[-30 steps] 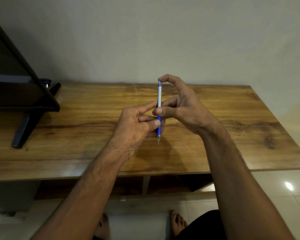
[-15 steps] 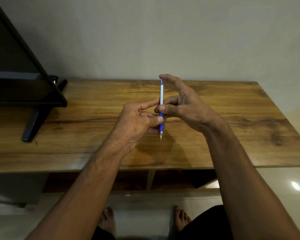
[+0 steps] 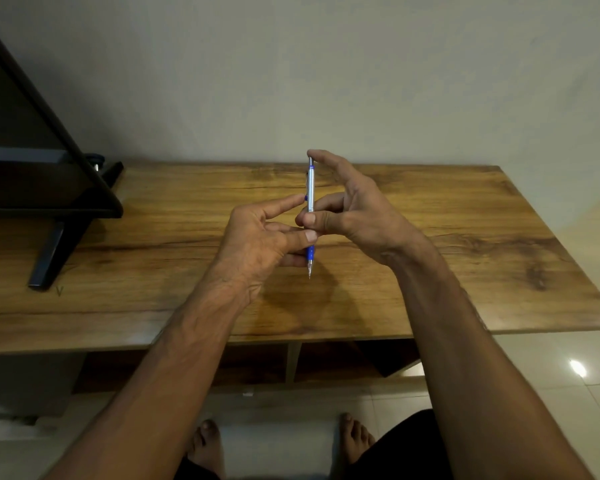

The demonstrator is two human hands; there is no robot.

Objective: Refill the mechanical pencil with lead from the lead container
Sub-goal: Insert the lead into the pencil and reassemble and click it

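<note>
Silver-and-blue pencil [image 3: 310,199] stands upright above the table [image 3: 465,237], mid-scene. Left hand [image 3: 257,244] pinches its grip; right hand [image 3: 357,216] pinches mid-barrel, forefinger capping. I see no lead container. Risk: loose pinches, pencil drops.

The scene is lit dimly and warmly, and a soft shadow is cast on the bench [image 3: 465,220]. A small glare spot is seen on the floor [image 3: 551,379]; straight edges are bowed by the wide lens.
</note>
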